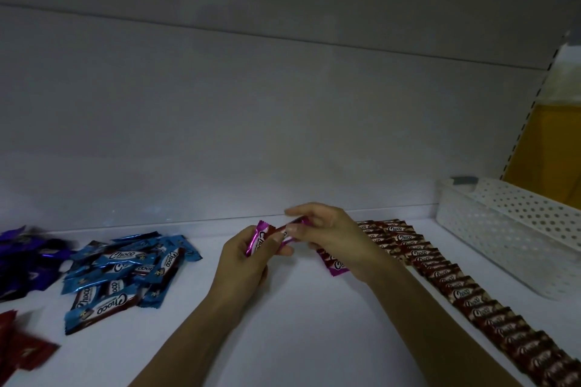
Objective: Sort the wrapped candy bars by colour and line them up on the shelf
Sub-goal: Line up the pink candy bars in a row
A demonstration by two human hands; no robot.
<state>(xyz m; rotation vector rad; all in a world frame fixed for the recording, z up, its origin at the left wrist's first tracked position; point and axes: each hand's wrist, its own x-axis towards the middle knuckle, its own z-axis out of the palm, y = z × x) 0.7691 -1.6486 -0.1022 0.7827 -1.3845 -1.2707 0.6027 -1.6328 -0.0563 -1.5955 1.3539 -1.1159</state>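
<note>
My left hand grips a stack of pink-wrapped candy bars above the white shelf. My right hand pinches the upper end of one pink bar from that stack. Another pink bar lies on the shelf, partly hidden under my right wrist. A long overlapping row of brown bars runs from the back of the shelf toward the front right. A loose pile of blue bars lies to the left.
Purple bars are heaped at the far left, and red bars lie at the front left edge. A white perforated basket stands at the right, by the shelf's grey back wall.
</note>
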